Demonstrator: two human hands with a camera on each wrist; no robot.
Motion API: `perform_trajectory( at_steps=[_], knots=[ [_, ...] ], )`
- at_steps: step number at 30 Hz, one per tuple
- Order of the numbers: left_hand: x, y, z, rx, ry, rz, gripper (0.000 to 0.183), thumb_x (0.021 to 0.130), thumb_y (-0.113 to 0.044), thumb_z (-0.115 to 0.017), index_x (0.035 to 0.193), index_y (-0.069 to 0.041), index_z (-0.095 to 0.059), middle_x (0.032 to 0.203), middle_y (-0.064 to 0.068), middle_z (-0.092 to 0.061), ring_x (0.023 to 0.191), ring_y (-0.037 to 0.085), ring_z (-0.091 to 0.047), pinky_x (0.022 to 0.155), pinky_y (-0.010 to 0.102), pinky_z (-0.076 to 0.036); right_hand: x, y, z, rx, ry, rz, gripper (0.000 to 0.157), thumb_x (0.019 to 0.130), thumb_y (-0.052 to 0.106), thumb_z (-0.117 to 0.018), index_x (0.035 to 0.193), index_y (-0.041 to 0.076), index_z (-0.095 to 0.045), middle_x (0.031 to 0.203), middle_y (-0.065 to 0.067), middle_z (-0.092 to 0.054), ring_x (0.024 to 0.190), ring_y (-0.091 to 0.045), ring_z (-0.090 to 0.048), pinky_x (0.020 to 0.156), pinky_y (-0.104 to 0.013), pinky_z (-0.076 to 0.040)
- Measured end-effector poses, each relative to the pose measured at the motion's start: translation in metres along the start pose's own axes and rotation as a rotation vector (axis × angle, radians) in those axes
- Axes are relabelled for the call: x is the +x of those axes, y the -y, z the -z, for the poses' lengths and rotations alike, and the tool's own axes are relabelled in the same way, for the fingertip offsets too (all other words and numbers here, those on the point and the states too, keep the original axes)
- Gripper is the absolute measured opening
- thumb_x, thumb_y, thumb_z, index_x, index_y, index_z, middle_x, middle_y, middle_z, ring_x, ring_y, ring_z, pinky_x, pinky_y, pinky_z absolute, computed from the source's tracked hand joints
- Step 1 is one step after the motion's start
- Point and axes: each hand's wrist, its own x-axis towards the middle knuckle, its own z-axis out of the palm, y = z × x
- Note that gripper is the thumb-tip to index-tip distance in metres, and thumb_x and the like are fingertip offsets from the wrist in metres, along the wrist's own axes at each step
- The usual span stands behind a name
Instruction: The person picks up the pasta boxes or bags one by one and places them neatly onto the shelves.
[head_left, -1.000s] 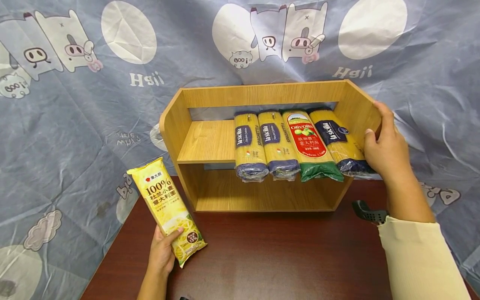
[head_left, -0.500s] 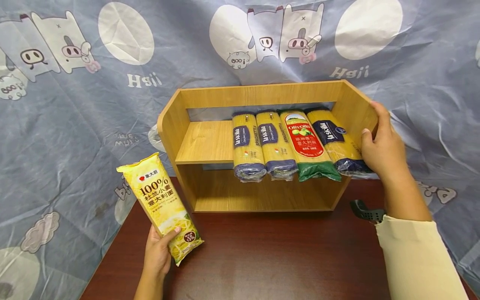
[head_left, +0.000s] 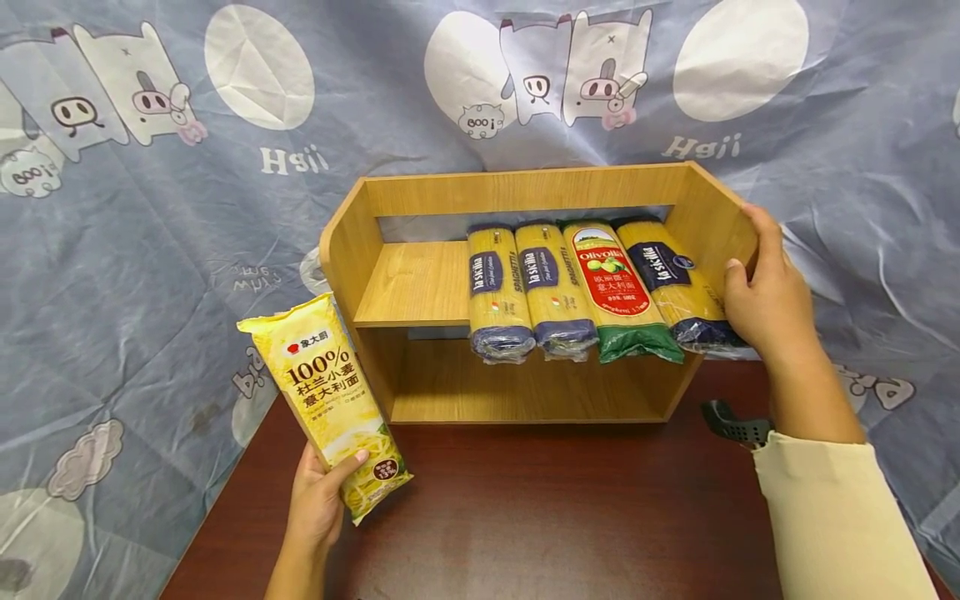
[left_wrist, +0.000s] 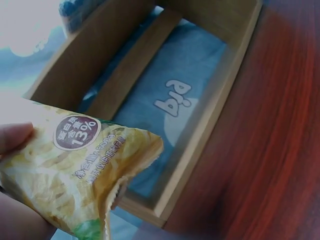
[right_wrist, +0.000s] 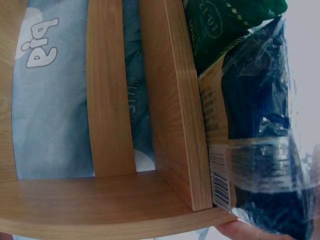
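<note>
My left hand (head_left: 317,500) grips the lower end of a yellow pasta packet (head_left: 322,400), its thumb across the printed front. The packet is raised and tilted, its top leaning left, just left of the wooden shelf (head_left: 525,191). In the left wrist view the packet's crimped end (left_wrist: 117,185) appears near the shelf's frame. My right hand (head_left: 772,300) holds the shelf's right side panel, with the thumb inside and fingers over the outer edge. Beside that thumb lies a blue-labelled spaghetti packet (head_left: 678,292); a red-and-green spaghetti packet (head_left: 617,275) lies left of it.
Two more blue-labelled spaghetti packets, the left one (head_left: 498,287) and its neighbour (head_left: 555,287), lie on the upper board with ends overhanging. Bare upper board (head_left: 412,283) shows at left. Below is the lower compartment (head_left: 517,387). The dark red table (head_left: 540,508) extends in front.
The yellow packet has risen a little, and its top has come closer to the shelf over the last half second. My right hand stays on the side panel.
</note>
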Motion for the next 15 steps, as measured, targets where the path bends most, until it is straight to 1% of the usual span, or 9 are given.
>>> perform_trajectory(
  at_steps=[8,15],
  knots=[
    [-0.004,-0.003,-0.008,0.105,0.041,0.019,0.046,0.093,0.008,-0.061,0.13,-0.016,-0.047,0.104,-0.007,-0.074,0.093,0.013,-0.074,0.078,0.033,-0.061,0.0,-0.001,0.001,0.0,0.001,0.0,0.063,0.103,0.023,-0.037,0.16,0.035,-0.014,0.137,-0.044,-0.046,0.113,-0.062,-0.047,0.09,-0.071,-0.034],
    [-0.003,-0.004,-0.012,0.099,0.091,0.022,0.049,0.093,0.009,-0.061,0.134,-0.014,-0.045,0.106,-0.005,-0.074,0.094,0.016,-0.074,0.079,0.036,-0.062,0.0,0.0,0.0,0.004,-0.005,0.001,0.063,0.103,0.022,-0.037,0.16,0.036,-0.014,0.136,-0.045,-0.046,0.113,-0.062,-0.047,0.09,-0.071,-0.034]
  ],
)
